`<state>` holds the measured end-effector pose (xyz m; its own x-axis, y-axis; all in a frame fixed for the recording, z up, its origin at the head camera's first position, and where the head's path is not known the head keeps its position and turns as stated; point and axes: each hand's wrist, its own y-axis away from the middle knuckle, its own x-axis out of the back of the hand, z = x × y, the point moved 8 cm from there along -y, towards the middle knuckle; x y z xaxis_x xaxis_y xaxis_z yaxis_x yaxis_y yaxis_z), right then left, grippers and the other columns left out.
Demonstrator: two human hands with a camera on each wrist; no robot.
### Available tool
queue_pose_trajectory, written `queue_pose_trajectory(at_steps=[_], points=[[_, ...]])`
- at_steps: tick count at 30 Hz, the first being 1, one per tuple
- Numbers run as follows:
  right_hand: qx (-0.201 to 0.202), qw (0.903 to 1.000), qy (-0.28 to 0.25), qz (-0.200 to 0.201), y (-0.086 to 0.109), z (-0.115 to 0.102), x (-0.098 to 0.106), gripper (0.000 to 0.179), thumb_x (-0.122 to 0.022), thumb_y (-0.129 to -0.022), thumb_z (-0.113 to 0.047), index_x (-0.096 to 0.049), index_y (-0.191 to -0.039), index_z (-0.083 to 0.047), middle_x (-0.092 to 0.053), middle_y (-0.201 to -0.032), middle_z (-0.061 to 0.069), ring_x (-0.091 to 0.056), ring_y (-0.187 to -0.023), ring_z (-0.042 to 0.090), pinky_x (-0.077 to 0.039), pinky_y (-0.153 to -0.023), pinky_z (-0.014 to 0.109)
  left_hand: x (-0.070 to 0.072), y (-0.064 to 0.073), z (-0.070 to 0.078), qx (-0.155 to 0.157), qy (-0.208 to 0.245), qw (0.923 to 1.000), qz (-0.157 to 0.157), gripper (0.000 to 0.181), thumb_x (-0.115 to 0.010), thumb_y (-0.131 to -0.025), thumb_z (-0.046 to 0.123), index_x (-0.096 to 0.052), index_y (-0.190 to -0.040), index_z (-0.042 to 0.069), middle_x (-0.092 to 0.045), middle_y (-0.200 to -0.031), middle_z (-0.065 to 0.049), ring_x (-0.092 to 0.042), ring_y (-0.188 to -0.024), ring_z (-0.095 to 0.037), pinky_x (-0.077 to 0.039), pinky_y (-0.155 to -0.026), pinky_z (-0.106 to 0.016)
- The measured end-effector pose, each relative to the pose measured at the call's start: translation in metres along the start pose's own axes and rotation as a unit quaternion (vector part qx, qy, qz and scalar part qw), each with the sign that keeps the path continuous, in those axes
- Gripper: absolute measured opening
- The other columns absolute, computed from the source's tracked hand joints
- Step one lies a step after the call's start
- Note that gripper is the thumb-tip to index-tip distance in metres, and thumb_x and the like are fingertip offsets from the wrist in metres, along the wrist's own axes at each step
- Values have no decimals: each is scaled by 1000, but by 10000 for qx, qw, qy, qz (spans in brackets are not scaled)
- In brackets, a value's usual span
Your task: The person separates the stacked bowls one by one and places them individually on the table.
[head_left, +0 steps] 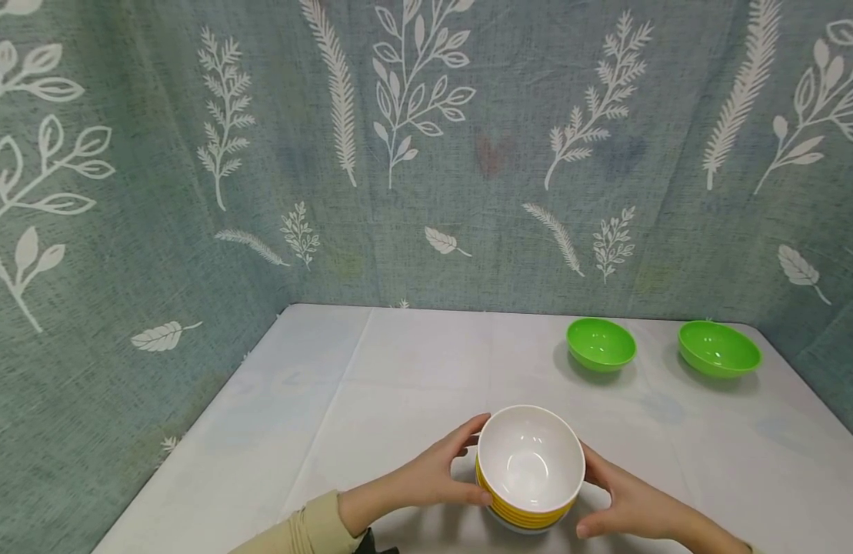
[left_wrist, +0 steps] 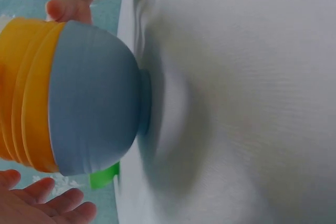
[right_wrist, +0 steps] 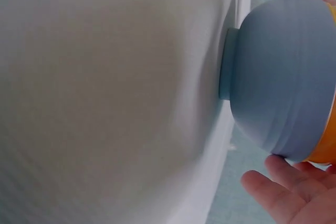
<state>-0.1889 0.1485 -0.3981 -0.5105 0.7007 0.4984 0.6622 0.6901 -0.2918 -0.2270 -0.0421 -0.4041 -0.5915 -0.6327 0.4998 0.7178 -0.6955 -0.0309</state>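
Note:
A stack of nested bowls stands upright near the front of the white table. Its top bowl shows a white inside; several yellow rims sit below it, and the lowest bowl is grey-blue with a small foot. My left hand flanks the stack's left side, thumb at its front edge; in the left wrist view the spread fingers lie a little off the yellow rims. On the other side is my right hand, thumb apart from the stack. Its fingertips come right up to the lowest bowl's side.
Two green bowls stand at the back right of the white table, a smaller one and a wider one nearer the right edge. A grey-green leaf-patterned curtain hangs behind the table and along its sides.

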Motion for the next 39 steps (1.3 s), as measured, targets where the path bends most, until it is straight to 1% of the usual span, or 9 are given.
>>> queue_pose_trajectory(at_steps=[6, 11, 14, 18, 20, 26, 30, 34, 39], points=[[19, 10000, 33, 36, 0, 1, 0, 95, -74, -76, -23, -12, -147, -8, -25, -147, -13, -40, -124, 4, -38, -96, 20, 1, -1, 8, -123, 8, 9999, 92, 97, -76, -73, 34, -14, -147, 24, -28, -148, -1, -34, -130, -16, -33, -105, -35], [6, 10000, 31, 9, 0, 1, -1, 95, -74, -77, -23, -12, -147, -7, -25, -146, -13, -40, -124, 4, -38, -96, 20, -1, -3, 16, -248, 89, 9996, 85, 100, -76, -72, 38, -12, -147, 25, -24, -149, 5, -29, -132, -12, -30, -107, -36], [7, 10000, 14, -2, -1, 1, 0, 95, -74, -77, -23, -12, -147, -7, -25, -146, -14, -40, -124, 4, -39, -96, 20, -2, -3, 19, -269, -29, 9996, 94, 101, -77, -71, 39, -9, -146, 32, -20, -150, 10, -24, -135, -12, -29, -107, -41], [50, 10000, -3, -10, -1, 1, -1, 95, -74, -77, -22, -12, -147, -6, -25, -145, -15, -40, -123, 4, -39, -96, 21, -3, -5, 20, -197, -261, 9994, 105, 105, -79, -69, 36, -6, -145, 39, -15, -152, 10, -17, -138, -16, -27, -105, -52], [61, 10000, 16, -1, -2, 1, -1, 94, -74, -77, -21, -13, -147, -6, -26, -145, -15, -41, -123, 4, -39, -95, 21, -4, -6, 21, -164, -306, 9994, 80, 107, -79, -68, 40, -4, -144, 41, -14, -152, 10, -15, -139, -18, -26, -104, -56], [-29, 10000, 59, 69, -2, 1, -1, 93, -74, -77, -19, -15, -147, -7, -27, -143, -17, -42, -122, 4, -40, -94, 21, -7, -9, 22, -130, -294, 9995, -21, 109, -78, -66, 48, -1, -144, 42, -10, -152, 11, -13, -139, -20, -25, -103, -59], [-56, 9999, 60, 68, -2, 0, -1, 94, -75, -76, -17, -14, -147, -6, -27, -144, -16, -42, -122, 5, -40, -94, 22, -6, -10, 22, -84, -297, 9995, 32, 109, -81, -67, 37, -3, -144, 41, -13, -152, 9, -14, -139, -20, -25, -103, -59], [-316, 9995, 86, 28, -2, 2, -2, 96, -75, -76, -16, -12, -148, -9, -23, -144, -20, -43, -121, 4, -40, -94, 21, -4, -10, 26, -158, -345, 9992, 154, 110, -82, -67, 25, -7, -145, 37, -17, -151, 7, -18, -138, -20, -25, -103, -59], [-465, 9988, 139, -9, -2, 3, -1, 97, -75, -75, -13, -11, -148, -11, -21, -144, -22, -43, -120, 4, -40, -94, 21, -2, -11, 30, -253, -431, 9982, 326, 108, -84, -64, 21, -14, -146, 30, -24, -148, 8, -24, -136, -18, -27, -104, -55]])
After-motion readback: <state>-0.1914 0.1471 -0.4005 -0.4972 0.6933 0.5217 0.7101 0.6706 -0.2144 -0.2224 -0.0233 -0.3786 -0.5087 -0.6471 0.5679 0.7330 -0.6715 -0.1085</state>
